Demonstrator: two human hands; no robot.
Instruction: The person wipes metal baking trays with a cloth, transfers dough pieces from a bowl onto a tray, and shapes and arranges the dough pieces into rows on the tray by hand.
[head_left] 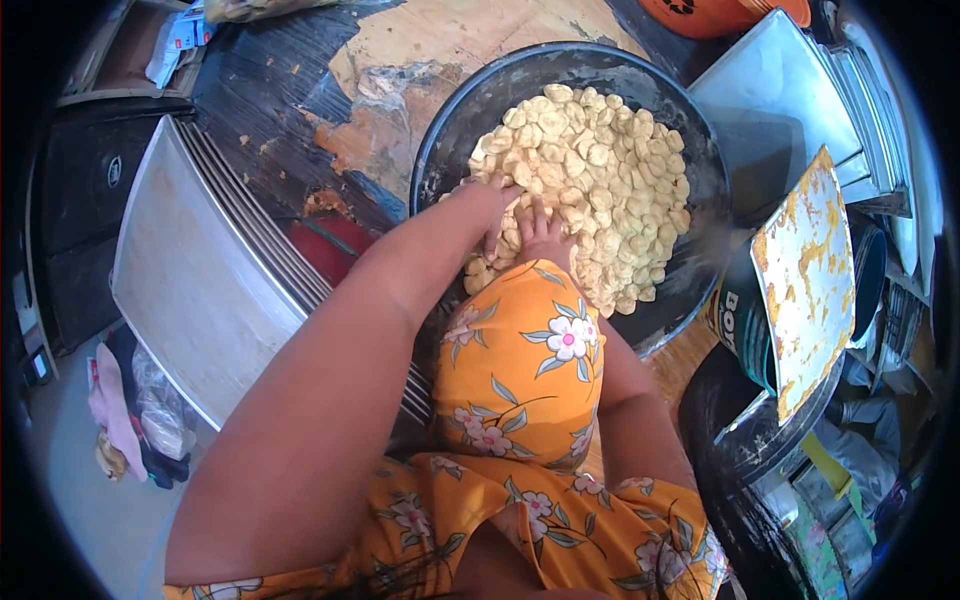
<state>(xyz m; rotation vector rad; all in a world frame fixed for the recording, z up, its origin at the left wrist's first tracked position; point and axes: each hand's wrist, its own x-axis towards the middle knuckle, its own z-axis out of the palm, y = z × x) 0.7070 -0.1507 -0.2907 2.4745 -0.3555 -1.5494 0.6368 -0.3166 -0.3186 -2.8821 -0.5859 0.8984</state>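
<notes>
A wide black basin point(440, 130) holds a heap of pale yellow dough balls point(600, 190), each small and roundish. At the heap's near left side, my left hand point(494, 208) rests among the balls with its fingers apart. Beside it, my right hand point(545, 240) lies on the dough balls, fingers stretched out and spread. Part of that hand and its wrist are hidden behind my orange flowered clothing point(530, 370). Neither hand shows a ball clearly gripped, and some fingertips sink out of sight between the balls.
Stacked metal trays point(200, 270) lean at the left; more metal sheets point(785, 100) stand at the far right. A crusted tray point(805, 290) tilts by a dark bucket point(745, 310) right of the basin. An orange tub point(700, 15) sits beyond, and plastic-wrapped items point(160, 400) lie at left.
</notes>
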